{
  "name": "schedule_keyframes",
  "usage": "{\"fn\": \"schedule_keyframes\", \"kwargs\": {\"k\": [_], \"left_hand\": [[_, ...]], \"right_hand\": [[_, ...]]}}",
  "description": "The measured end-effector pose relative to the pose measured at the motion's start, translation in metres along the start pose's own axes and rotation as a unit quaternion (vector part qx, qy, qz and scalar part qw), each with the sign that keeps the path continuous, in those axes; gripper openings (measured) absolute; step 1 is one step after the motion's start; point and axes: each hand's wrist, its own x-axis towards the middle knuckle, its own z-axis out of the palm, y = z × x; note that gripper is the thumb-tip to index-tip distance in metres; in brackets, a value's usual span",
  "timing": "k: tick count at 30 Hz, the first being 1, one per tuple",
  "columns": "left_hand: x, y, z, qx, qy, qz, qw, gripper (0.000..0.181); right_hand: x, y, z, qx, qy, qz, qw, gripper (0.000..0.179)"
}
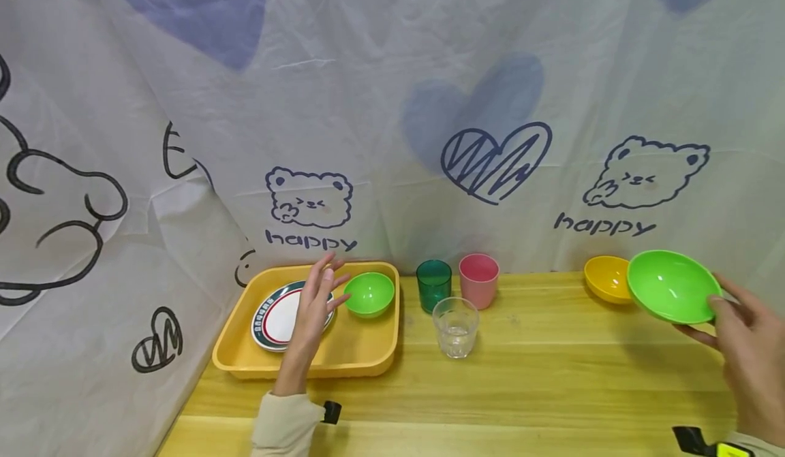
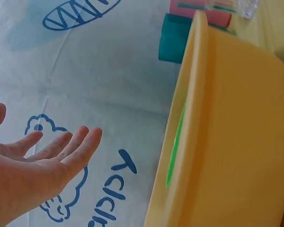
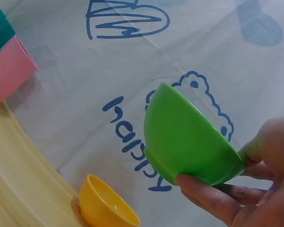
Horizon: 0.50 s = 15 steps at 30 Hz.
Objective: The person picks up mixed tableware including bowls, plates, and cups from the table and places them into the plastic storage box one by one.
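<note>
On the right, my right hand (image 1: pixel 751 351) grips a green bowl (image 1: pixel 671 288) by its rim, thumb on the near edge and fingers beneath. The right wrist view shows this bowl (image 3: pixel 189 137) raised above the table, tilted. Just left of it a yellow bowl (image 1: pixel 606 279) sits on the table. My left hand (image 1: pixel 314 307) is held over the yellow tray (image 1: pixel 368 368), fingers spread and holding nothing. Inside the tray lie a second green bowl (image 1: pixel 369 295) and a white plate (image 1: pixel 283 315) with a dark green rim, partly hidden by the left hand.
Between the tray and the yellow bowl stand a dark green cup (image 1: pixel 434 285), a pink cup (image 1: pixel 479 281) and a clear glass (image 1: pixel 456 327). A printed cloth (image 1: pixel 392 137) hangs behind the wooden table (image 1: pixel 552 375) and along its left side.
</note>
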Motion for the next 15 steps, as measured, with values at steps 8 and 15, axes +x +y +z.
{"fn": "schedule_keyframes", "kwargs": {"k": [8,15], "left_hand": [[-0.005,0.004,0.015,-0.024,-0.015,0.010,0.9996,0.054],[-0.011,0.008,0.026,-0.040,-0.023,0.016,0.9988,0.054]], "right_hand": [[-0.008,0.001,0.003,0.086,-0.018,0.003,0.9962,0.053],[-0.014,-0.004,0.008,0.085,-0.019,-0.005,0.9962,0.051]]}}
